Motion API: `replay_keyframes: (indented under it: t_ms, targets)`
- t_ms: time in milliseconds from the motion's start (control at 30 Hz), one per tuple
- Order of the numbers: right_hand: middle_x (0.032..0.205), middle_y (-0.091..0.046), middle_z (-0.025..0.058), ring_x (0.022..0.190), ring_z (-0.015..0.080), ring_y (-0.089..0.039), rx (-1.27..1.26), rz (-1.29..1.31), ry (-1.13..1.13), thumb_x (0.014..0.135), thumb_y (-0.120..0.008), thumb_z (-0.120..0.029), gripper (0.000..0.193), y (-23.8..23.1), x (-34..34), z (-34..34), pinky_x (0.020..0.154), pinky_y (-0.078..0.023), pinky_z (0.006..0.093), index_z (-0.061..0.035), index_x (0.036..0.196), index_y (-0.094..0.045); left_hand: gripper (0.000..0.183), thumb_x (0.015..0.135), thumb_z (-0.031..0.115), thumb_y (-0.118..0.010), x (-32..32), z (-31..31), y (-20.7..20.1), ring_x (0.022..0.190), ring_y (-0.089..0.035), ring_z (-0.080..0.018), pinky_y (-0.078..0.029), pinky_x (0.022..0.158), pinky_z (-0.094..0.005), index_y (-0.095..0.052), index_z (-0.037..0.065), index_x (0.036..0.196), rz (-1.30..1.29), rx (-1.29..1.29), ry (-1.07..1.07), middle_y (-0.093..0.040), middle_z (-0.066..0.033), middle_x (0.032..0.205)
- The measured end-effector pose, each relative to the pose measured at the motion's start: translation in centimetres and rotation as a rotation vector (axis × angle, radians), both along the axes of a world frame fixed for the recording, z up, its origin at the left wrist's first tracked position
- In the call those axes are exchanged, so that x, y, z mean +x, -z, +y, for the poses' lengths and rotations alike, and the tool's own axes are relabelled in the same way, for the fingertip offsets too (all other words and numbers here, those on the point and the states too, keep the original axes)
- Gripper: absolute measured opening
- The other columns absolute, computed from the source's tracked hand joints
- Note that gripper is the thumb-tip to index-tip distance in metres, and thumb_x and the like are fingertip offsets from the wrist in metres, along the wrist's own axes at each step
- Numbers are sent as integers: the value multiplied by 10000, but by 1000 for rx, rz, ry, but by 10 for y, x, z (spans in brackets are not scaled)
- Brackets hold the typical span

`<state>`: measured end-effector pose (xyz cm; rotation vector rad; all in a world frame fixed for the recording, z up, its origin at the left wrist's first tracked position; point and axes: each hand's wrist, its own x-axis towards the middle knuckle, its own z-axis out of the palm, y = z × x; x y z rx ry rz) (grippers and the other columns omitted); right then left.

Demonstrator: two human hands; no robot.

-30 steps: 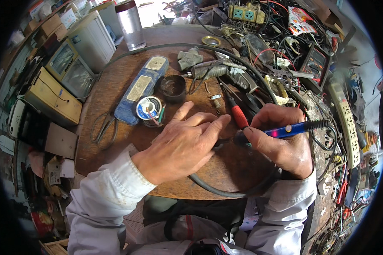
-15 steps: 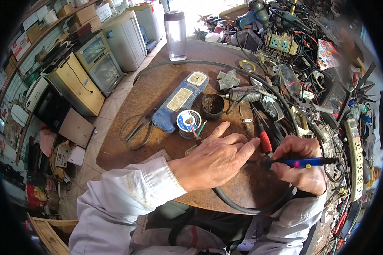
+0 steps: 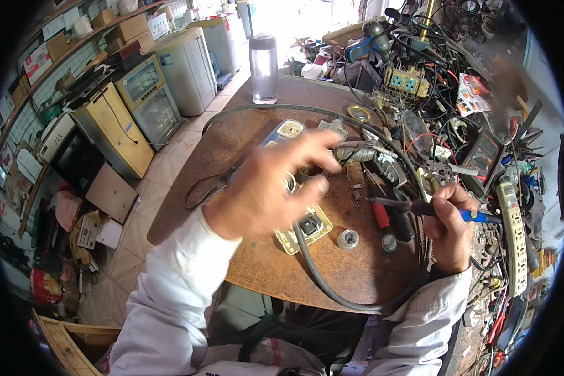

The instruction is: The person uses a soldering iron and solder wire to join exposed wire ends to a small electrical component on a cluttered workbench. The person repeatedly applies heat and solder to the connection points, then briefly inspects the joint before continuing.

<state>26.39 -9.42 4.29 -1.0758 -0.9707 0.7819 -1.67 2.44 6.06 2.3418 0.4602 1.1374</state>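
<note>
My left hand is raised over the middle of the wooden table, blurred by motion. Its thumb and fingers are apart, with nothing visible between them. It partly hides a solder spool, a dark cup and a long blue case. My right hand grips a blue-handled soldering iron, whose dark tip points left above a red-handled screwdriver. Below my left hand lies a yellowish metal plate with a black socket. A thick black cable runs beside it. Right of the plate sits a small round tin.
Scissors lie at the table's left. A clear bottle stands at the far edge. Tangled cables, tools and a multimeter crowd the right, beside a long power strip. Old cabinets line the left wall.
My left hand has lifted and moved left and away from me, uncovering the plate and tin. My right hand has risen with the soldering iron and turned its tip into view.
</note>
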Motion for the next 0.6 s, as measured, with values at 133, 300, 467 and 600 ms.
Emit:
replay_keyframes:
  t_ms: [133,300,467,600]
  targets:
    - [636,-497,-17,443,53,-391,12,76,1,859,-639,-148,143,7,-8,5,413,-308,217,-33,810,-571,284,906,14,-616,-35,16,-3,855,-626,-75,-517,739,-245,-585,-14,1186,-57,-208,-186,-673,-41,919]
    - [662,-512,-9,463,61,-403,-38,150,-59,863,-639,-133,120,13,-20,10,429,-316,220,-35,823,-582,201,904,-1,-633,-56,25,16,800,-618,-64,-507,691,-229,-635,-9,1105,22,-223,-297,-674,-43,910]
    - [621,-501,-20,453,49,-383,-89,110,-69,846,-640,-122,128,15,-12,9,414,-299,210,-37,766,-586,135,909,0,-629,-48,26,13,781,-619,-63,-509,669,-231,-650,-24,1040,71,-172,-225,-673,-40,886]
    - [612,-501,-13,445,48,-366,-109,102,-121,839,-638,-121,142,15,-5,9,405,-282,212,-28,744,-588,109,905,3,-640,-31,37,-2,762,-606,-57,-508,669,-226,-652,-39,1005,146,-193,-163,-662,-34,860]
